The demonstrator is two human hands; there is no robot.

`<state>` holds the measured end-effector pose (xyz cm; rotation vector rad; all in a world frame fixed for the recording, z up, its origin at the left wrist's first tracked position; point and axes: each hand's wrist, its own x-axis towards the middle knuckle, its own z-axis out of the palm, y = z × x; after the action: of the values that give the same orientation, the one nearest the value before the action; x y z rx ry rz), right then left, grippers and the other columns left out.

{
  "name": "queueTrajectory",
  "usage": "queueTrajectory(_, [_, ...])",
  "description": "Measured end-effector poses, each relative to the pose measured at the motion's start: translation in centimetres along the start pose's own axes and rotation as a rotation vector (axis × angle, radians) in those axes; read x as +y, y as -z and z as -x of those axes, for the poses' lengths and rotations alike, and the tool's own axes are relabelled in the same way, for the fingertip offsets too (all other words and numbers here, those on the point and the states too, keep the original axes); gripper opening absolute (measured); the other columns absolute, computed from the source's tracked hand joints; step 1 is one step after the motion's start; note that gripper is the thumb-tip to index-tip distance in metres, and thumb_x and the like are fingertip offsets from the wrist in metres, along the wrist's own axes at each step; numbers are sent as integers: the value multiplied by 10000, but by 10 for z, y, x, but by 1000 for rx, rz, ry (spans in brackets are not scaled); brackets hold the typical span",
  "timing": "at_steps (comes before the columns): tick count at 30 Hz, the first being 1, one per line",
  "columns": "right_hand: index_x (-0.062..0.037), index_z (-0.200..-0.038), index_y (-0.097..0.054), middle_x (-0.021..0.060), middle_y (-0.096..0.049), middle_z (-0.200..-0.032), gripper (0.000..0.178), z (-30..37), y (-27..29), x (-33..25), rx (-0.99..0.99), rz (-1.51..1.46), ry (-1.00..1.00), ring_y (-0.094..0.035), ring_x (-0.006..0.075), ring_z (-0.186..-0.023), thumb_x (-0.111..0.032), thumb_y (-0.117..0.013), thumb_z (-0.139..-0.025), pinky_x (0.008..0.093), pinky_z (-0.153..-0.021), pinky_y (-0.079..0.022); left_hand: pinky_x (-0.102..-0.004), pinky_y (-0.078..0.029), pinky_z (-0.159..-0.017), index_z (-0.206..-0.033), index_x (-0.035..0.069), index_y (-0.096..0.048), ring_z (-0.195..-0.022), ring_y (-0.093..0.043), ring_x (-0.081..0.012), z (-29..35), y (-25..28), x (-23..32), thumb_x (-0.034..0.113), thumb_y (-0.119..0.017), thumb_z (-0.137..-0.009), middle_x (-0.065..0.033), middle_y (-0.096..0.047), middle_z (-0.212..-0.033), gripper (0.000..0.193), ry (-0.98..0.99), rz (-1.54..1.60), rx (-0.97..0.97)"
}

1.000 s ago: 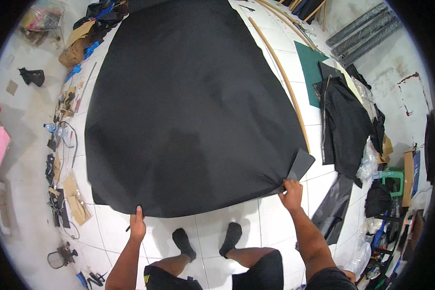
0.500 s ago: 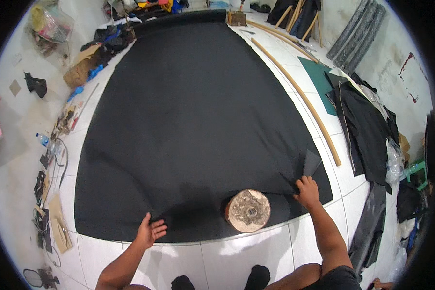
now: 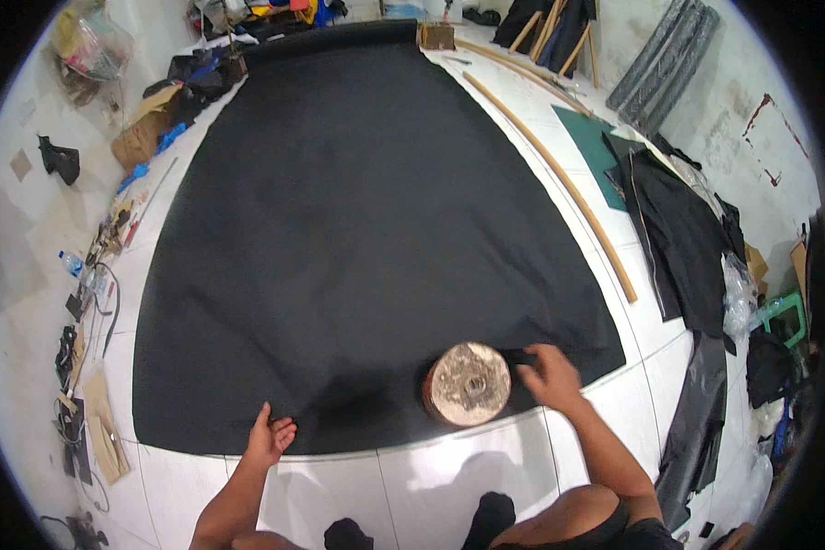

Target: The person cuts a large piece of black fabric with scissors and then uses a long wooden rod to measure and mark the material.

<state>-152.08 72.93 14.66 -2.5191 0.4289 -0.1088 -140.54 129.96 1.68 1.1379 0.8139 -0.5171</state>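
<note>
A wide black sheet of material point(image 3: 357, 211) spreads over the floor from a roll point(image 3: 330, 41) at the far end. On its near edge stands a round, heavy-looking block point(image 3: 470, 383) with a rough, stained top and a hole in the middle. Just right of that block, my right hand point(image 3: 552, 378) hovers low over the sheet with its fingers apart, and nothing shows in them. My left hand point(image 3: 269, 434) is open, palm turned sideways, at the sheet's near edge left of the block. Whether its underside touches the sheet is hard to see.
A long tan pole point(image 3: 559, 174) lies along the sheet's right side, with a green mat point(image 3: 591, 151) and black garment-like pieces point(image 3: 678, 229) beyond. Cardboard point(image 3: 107, 426), a water bottle point(image 3: 71, 264) and loose scraps line the left wall. Wrapped rolls point(image 3: 665, 64) lean at the back right.
My right hand has let go of the sheet's raised fold and moved left toward the round block. That fold now lies flatter. My left hand stays nearly in place.
</note>
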Motion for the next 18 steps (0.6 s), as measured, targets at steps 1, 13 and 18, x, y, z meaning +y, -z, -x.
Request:
queueTrajectory(1, [-105,-1223,-627,166,-617,-1109,499,6,-12,-29,1,-9,130,-658,311,-970,-420,-718,-847,441,-849,-529,-324,-581,-679,-1037,-15,-597,-776,-678,-243,-10,6,-6,602,-591,-935,-126,-659,-952,626,-9,-18,-4])
queueTrajectory(13, [-74,-918,-584,114,-639,-626,336,-11,-35,-75,-106,245,635,-667,318,-593,-377,-717,-861,421,-555,-529,-264,-571,-639,-990,65,-594,-766,-665,-166,-15,-2,-2,401,-629,-981,-65,-643,-900,338,-72,-107,-41])
queueTrajectory(18, [-80,-876,-580,106,-629,-595,328,33,-34,-74,-136,230,750,-652,299,-544,-373,-721,-833,425,-489,-504,-272,-559,-666,-1034,114,-600,-753,-653,-156,-11,12,-4,369,-646,-977,-48,-640,-844,265,-92,-180,0])
